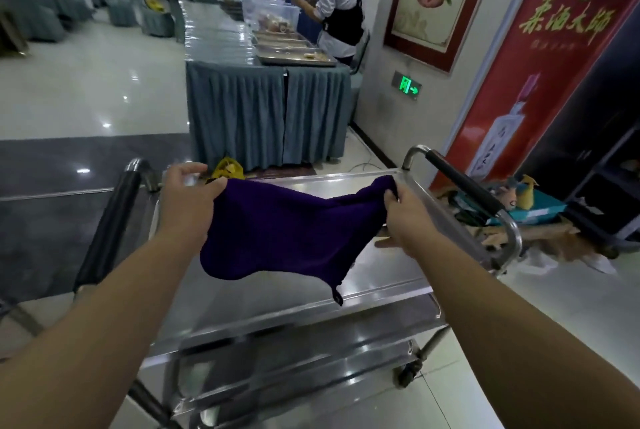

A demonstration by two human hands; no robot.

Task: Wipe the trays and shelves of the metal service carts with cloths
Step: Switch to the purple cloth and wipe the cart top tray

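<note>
**Q:** What do your hands hold?

**A:** Your left hand (188, 191) and right hand (403, 217) each pinch one upper corner of the purple cloth (287, 234). It hangs spread between them at frame centre, above the cart's top tray (381, 278), apparently not touching it.

**Q:** How far along is the wiping?

**A:** Seemingly at its start. The cloth is off the metal, so the tray and the lower shelves (311, 337) look yet to do. Your forearms reach forward from the frame's lower corners, hands apart.
</note>
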